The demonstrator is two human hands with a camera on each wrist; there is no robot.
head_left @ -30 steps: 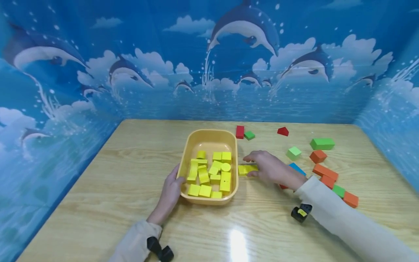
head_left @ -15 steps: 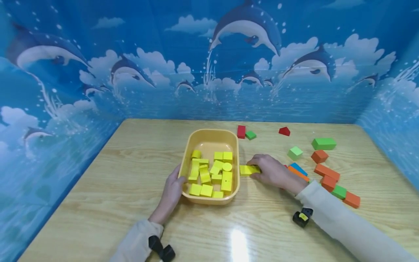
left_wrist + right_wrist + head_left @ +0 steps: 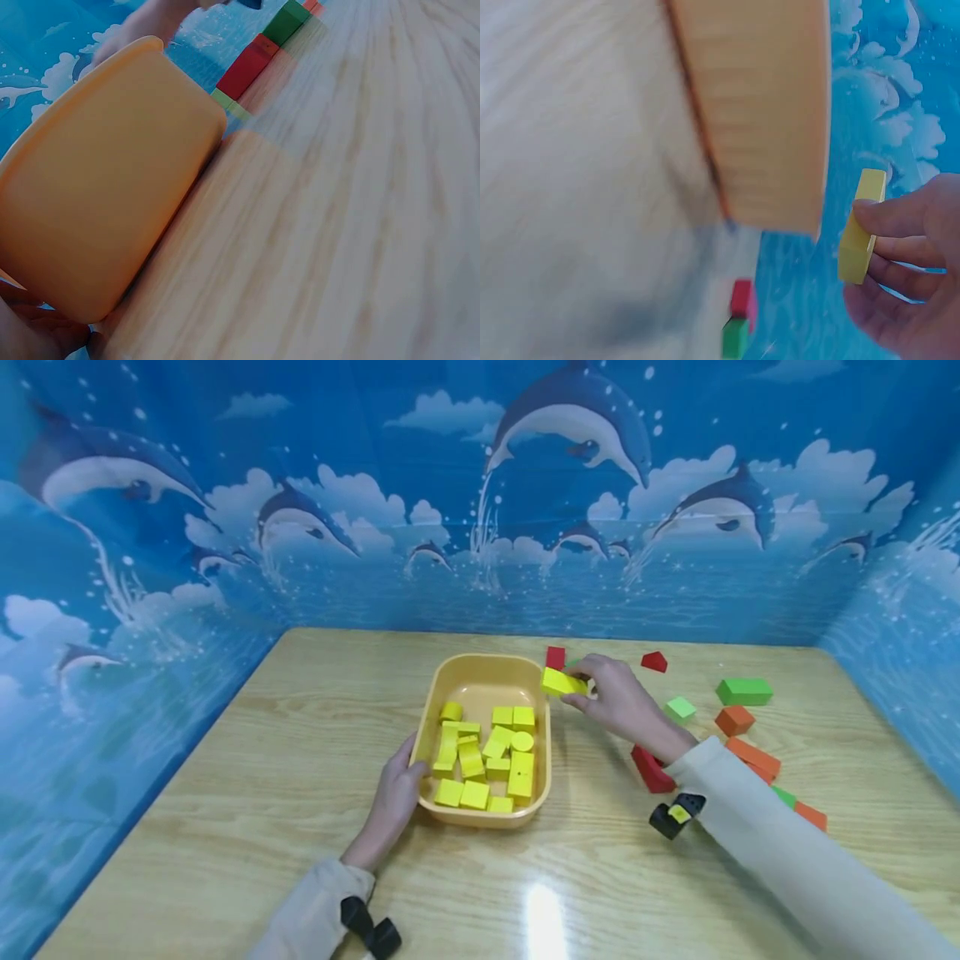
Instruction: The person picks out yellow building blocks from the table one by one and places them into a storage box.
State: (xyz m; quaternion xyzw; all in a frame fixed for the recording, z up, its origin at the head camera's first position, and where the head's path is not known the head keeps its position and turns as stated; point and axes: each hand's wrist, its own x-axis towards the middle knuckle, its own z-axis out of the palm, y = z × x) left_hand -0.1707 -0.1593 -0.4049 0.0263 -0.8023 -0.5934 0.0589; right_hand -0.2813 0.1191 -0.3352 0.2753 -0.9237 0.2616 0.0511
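Note:
An orange-yellow plastic bin (image 3: 480,817) sits on the table with several yellow blocks (image 3: 474,795) inside, among them cubes, arches and cylinders. My left hand (image 3: 396,787) grips its left side near the front corner, thumb over the rim. In the left wrist view the fingers (image 3: 37,334) lie against the outer wall. My right hand (image 3: 617,700) pinches a yellow block (image 3: 558,682), raised above the table beside the bin's right rim. The right wrist view shows that long yellow block (image 3: 860,241) between thumb and fingers, apart from the bin wall (image 3: 765,112).
Behind the right hand lie a red block (image 3: 555,657) and a partly hidden green one. Farther right are a red piece (image 3: 654,662), light green blocks (image 3: 744,692), orange blocks (image 3: 735,721) and a red block (image 3: 651,768) near the right forearm. A dolphin-print backdrop (image 3: 465,585) encloses the table.
My right hand has closed on the yellow block beside the bin, lifted it and carried it away from me along the right rim. A yellow cylinder in the bin has shifted left. My left hand stays put.

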